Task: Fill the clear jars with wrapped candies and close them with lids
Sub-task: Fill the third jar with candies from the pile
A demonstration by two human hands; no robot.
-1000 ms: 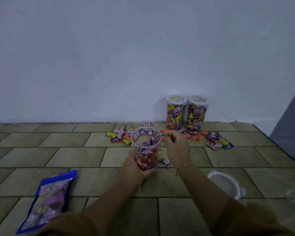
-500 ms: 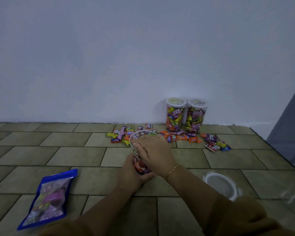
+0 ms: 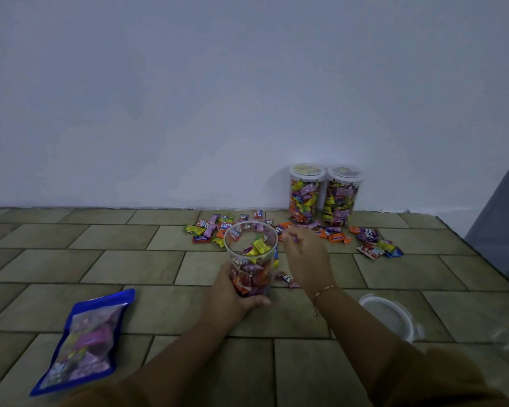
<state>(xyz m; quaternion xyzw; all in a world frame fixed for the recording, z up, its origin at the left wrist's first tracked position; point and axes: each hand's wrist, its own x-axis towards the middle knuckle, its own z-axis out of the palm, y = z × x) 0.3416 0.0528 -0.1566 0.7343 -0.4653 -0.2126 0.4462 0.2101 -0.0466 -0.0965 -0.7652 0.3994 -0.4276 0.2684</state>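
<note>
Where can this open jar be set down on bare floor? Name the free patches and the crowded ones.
Bare tiles lie left of the open jar, between the loose candies and the blue candy bag, and near the front between the bag and the loose lid. It is crowded along the wall by the two lidded jars and around the right hand.

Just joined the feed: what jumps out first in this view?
The open clear jar, part full of candies, stands mid-floor, gripped low by the left hand, with the right hand beside its rim. Behind it, loose wrapped candies are strewn before two full lidded jars at the wall. A loose lid lies at right.
</note>
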